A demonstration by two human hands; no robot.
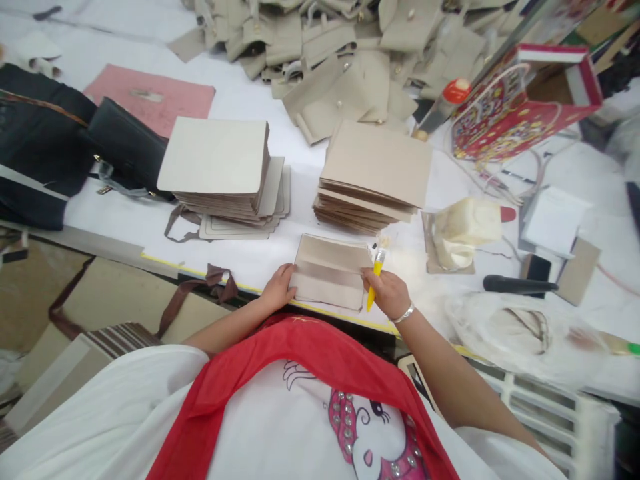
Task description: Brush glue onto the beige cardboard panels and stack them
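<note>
A beige folded panel lies at the near edge of the white table. My left hand rests against its left edge, fingers curled onto it. My right hand presses on the panel's right edge while gripping a yellow-handled brush that points up, its bristles above the panel's corner. A silver bracelet sits on my right wrist.
Two stacks of beige panels stand behind the piece. A heap of sewn beige parts fills the back. A glue pot sits right, a red patterned bag beyond it, black bags at left.
</note>
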